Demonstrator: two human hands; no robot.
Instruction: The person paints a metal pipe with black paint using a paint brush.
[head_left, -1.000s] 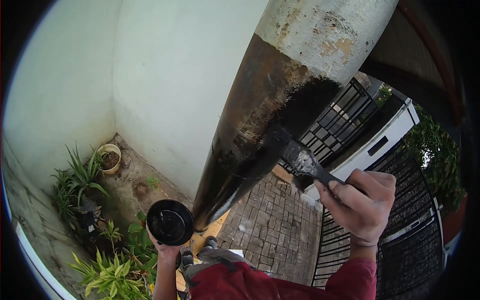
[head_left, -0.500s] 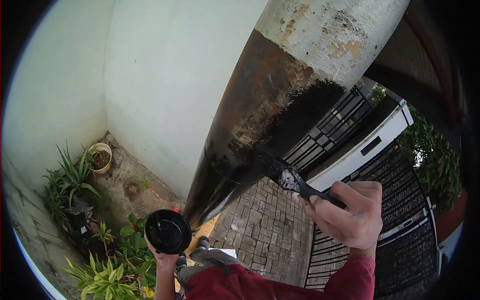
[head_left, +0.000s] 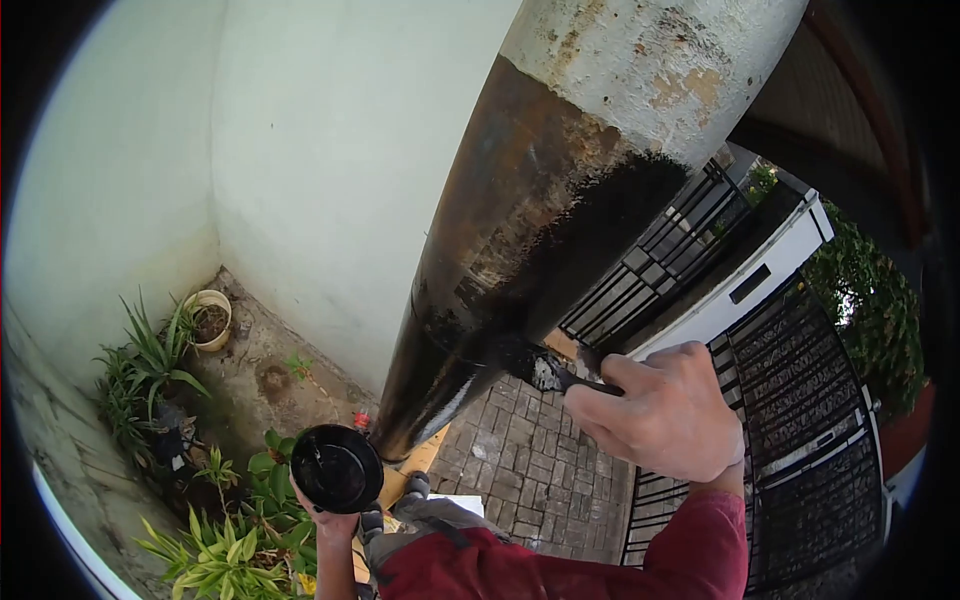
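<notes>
A thick round column (head_left: 540,200) leans across the view, flaking white at the top, bare brown in the middle and glossy black along its right side and lower part. My right hand (head_left: 660,412) is closed around the handle of a paintbrush (head_left: 548,372), whose dark bristle end touches the column's black lower part. At the lower left, my left hand (head_left: 325,515) holds a round black container (head_left: 337,468) with dark, shiny liquid inside. Most of that hand's fingers are hidden under and behind the container.
Green plants (head_left: 225,555) and a potted plant (head_left: 208,320) stand at the left by the pale wall (head_left: 320,150). A yellow surface (head_left: 425,455) lies under my feet above the brick paving (head_left: 530,450). A black metal gate (head_left: 810,430) is at the right.
My right hand and the brush have moved slightly left along the column, with the hand turned more knuckles-up. My left hand still holds the container in nearly the same place.
</notes>
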